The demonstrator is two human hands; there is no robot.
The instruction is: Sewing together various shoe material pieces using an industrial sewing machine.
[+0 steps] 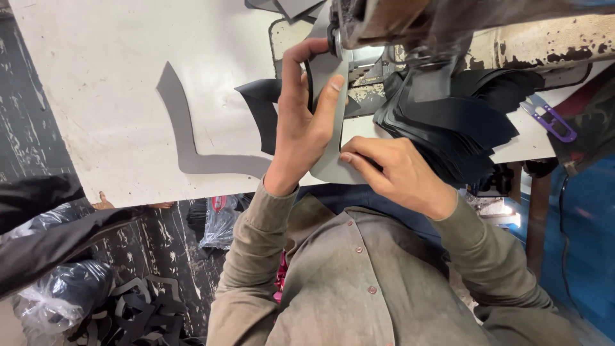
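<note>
Under the worn metal sewing machine head (410,25) at the far edge of the white table (96,96), a curved grey leather-like strip (330,163) is pinched by both hands. Left hand (301,122) grips its upper part between thumb and fingers, nearly touching the machine. Right hand (397,173) pinches the strip's near end, just right of the left. Behind it fans a stack of black cut pieces (461,122). Left lies a grey angled cut piece (186,134); far right, purple-handled thread snips (549,118). Clear plastic bags (57,295) sit on the floor, near left.
</note>
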